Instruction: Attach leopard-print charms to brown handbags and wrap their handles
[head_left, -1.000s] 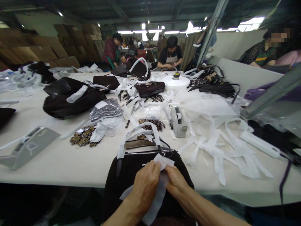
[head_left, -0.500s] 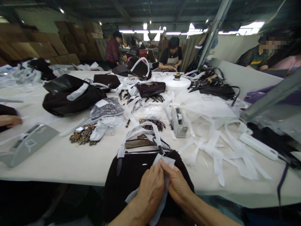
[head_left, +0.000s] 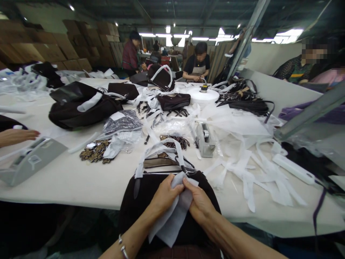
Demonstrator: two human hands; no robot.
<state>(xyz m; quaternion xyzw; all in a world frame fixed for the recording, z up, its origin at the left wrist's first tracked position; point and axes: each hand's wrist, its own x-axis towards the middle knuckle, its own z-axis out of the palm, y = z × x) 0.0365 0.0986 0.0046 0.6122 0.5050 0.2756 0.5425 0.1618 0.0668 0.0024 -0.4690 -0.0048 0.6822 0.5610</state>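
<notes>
At the middle of the near edge of the desk (head_left: 88,187), a dark bag (head_left: 132,216) stands with its zipped top toward the desk and its white-wrapped handles (head_left: 139,169) raised; what carries its base is hidden. Before it, the left hand (head_left: 165,196) and right hand (head_left: 199,201) hold a white sheet (head_left: 174,223) between thumbs and fingers, close together just below the zip. The sheet's lower end hangs over the front of the bag. A silver bracelet (head_left: 122,246) circles the left wrist.

Near the desk's left near corner lies a grey tape dispenser (head_left: 35,162), a co-worker's hand (head_left: 18,137) just behind it. Small brown-gold pieces (head_left: 94,151) lie between dispenser and bag. A second tape dispenser (head_left: 207,148) stands beyond the bag, to its right. Loose white strips (head_left: 249,187) spread toward the right edge, and a white roll (head_left: 199,96) sits near the far edge.
</notes>
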